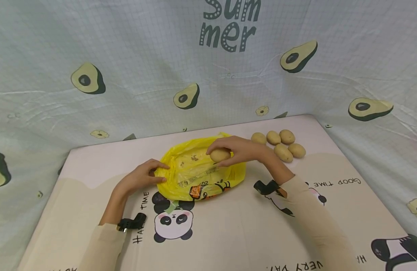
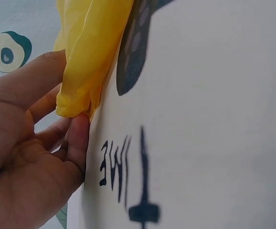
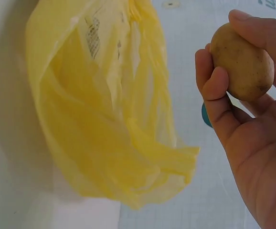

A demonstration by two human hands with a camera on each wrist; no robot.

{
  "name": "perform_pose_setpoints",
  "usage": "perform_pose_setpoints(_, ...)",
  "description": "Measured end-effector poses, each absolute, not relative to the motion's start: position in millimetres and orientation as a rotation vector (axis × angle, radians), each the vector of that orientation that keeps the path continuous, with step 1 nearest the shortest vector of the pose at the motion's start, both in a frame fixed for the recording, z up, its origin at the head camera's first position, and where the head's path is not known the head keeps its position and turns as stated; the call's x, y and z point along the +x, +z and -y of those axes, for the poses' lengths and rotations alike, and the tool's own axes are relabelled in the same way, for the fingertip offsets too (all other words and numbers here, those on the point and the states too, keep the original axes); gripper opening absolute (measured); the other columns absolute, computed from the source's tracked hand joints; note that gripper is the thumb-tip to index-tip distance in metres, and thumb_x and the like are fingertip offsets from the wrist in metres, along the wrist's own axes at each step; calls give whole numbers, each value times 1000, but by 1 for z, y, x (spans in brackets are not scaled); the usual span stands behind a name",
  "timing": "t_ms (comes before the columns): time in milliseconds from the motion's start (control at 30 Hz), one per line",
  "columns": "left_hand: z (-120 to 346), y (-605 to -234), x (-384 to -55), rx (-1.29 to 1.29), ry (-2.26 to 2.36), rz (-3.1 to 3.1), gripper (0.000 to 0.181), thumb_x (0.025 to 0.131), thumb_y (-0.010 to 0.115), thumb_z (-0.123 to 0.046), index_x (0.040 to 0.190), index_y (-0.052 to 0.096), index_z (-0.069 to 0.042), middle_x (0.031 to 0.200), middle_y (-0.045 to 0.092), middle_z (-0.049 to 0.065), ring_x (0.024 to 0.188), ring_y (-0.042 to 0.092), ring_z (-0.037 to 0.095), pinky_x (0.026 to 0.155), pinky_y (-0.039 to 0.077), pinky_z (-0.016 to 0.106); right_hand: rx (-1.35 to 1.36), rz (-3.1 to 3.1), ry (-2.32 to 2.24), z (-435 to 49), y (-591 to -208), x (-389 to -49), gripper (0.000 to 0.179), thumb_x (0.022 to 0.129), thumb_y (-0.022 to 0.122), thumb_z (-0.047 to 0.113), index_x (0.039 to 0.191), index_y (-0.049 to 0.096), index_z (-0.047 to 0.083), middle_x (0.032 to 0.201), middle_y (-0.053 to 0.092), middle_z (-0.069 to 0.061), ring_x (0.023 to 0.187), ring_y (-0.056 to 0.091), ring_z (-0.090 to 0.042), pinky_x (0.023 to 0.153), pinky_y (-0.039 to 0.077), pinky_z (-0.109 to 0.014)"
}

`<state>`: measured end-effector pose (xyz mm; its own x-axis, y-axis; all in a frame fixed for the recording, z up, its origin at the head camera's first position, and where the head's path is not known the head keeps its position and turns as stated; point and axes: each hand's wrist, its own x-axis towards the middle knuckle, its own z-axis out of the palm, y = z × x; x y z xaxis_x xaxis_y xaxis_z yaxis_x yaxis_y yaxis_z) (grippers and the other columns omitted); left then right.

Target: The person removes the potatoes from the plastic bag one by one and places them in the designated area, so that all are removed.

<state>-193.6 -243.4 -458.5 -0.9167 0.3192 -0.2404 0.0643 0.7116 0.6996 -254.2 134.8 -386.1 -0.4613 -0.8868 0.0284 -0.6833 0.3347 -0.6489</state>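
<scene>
A yellow plastic bag (image 1: 201, 169) lies on the table with its mouth spread wide; printing shows on its front side. My left hand (image 1: 142, 177) holds the bag's left edge between thumb and fingers, and in the left wrist view a fold of yellow plastic (image 2: 88, 62) hangs among those fingers. Over the right part of the bag's mouth, my right hand (image 1: 240, 148) grips a potato (image 1: 220, 154). The right wrist view shows this potato (image 3: 243, 62) clasped by thumb and fingertips, apart from the bag (image 3: 104, 129).
Several loose potatoes (image 1: 283, 152) sit in a group at the back right, beyond my right wrist. A printed cloth with pandas and lettering covers the table (image 1: 222, 233). Behind it hangs a pale curtain (image 1: 144, 67) with avocado prints.
</scene>
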Motion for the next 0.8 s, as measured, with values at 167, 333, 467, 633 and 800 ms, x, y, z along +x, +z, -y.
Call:
perform_pose_setpoints(167,243,-455,-196,326,1011,-2560,45,91,77,-34,130,68,-15,138,56,14,119,51,31,108,43,54,-1321,-2301,-921,-147,-386,-251,40,92,78,26,128,61,23,127,60,5,101,56,-15,86,51,-36)
perform_pose_setpoints(333,243,-451,-195,328,993,-2548,45,91,77,-33,130,68,-14,140,55,15,120,51,33,108,42,56,-1321,-2340,-953,-161,-388,-249,39,92,77,25,127,60,24,125,58,6,93,51,-17,78,49,-40)
perform_pose_setpoints(467,243,-448,-195,347,971,-2563,44,91,77,-32,130,68,-13,134,58,15,114,51,32,105,45,54,-1310,-2401,-973,-175,-389,-248,39,91,78,22,126,61,22,126,60,5,94,51,-17,76,48,-40)
perform_pose_setpoints(633,243,-444,-194,387,951,-2586,44,91,77,-29,129,68,-10,129,60,14,110,53,31,101,47,52,-1273,-2474,-970,-191,-387,-245,39,90,79,24,125,62,22,126,61,6,90,51,-15,73,47,-32)
perform_pose_setpoints(800,242,-442,-194,410,924,-2604,44,91,77,-27,130,68,-10,129,61,15,111,54,31,102,48,53,-1235,-2489,-986,-204,-384,-239,38,90,80,23,124,64,22,125,63,6,101,54,-16,86,47,-35)
